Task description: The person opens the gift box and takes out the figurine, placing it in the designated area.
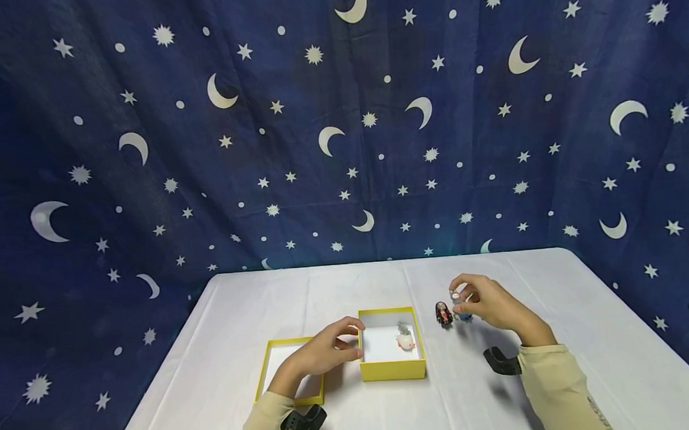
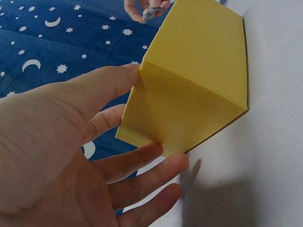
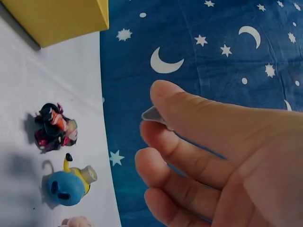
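My left hand (image 1: 323,351) holds the left wall of an open yellow box (image 1: 392,370), thumb and index fingertips at the rim. Other fingers touch the outer side, as the left wrist view shows. Inside the box lies a small white figurine (image 1: 405,343) with a grey one (image 1: 403,328) beside it. Between thumb and index finger, my right hand (image 1: 489,303) pinches a small grey figurine (image 3: 153,115), raised above the table and mostly covered by the fingers. Below and left of that hand are a red-and-black figurine (image 3: 53,125) and a blue-and-yellow figurine (image 3: 66,187).
A yellow-edged box lid (image 1: 268,371) lies left of the box, partly under my left forearm. Another pinkish figurine (image 3: 76,222) is cut off at the right wrist view's bottom edge. The white-covered table (image 1: 349,284) ends at a dark blue star-and-moon curtain (image 1: 293,146).
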Tool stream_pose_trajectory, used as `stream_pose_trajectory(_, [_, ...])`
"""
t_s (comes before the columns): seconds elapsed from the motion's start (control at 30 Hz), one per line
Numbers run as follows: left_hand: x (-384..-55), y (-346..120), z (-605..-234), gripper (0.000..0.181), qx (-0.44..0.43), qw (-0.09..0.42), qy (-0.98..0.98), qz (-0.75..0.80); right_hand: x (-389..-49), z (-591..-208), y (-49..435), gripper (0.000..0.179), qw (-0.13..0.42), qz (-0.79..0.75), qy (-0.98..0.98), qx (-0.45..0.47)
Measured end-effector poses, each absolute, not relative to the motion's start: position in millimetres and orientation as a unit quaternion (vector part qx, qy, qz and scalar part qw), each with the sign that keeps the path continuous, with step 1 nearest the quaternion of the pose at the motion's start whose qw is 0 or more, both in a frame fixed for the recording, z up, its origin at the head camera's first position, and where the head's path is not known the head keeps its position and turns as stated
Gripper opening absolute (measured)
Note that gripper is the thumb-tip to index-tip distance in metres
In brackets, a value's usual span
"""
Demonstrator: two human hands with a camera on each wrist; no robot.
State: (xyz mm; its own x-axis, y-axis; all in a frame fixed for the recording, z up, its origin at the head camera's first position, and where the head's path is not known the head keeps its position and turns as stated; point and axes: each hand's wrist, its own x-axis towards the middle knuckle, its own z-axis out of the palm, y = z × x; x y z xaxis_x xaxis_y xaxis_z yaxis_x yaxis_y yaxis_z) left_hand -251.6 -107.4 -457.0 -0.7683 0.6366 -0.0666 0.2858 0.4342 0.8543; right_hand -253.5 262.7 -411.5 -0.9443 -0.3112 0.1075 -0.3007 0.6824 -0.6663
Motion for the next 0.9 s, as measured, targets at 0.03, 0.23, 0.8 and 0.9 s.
stream_pose_trajectory(0.03, [-251.6,-107.4,-456.4,0.041,0.279,0.194,0.825,0.452,-254.1,-411.8,263.3,0.032,0.009,-0.36,0.918,-0.165])
stream_pose_trajectory(0.23, [-252.7,-109.0,-456.5,0.042,0.277,0.197,0.823,0.456,-260.1,-417.0,264.1,0.032,0.008,-0.377,0.913,-0.153])
stream_pose_trajectory(0.8, [-254.3,-108.5,-456.3,0.041,0.282,0.195,0.817,0.463,-258.5,-415.1,283.5,0.036,0.024,-0.423,0.898,-0.121])
stream_pose_trajectory(0.9, [-253.9,-108.1,-458.2,0.041,0.283,0.195,0.817,0.463,-256.9,-419.7,284.6,0.035,0.034,-0.418,0.899,-0.128])
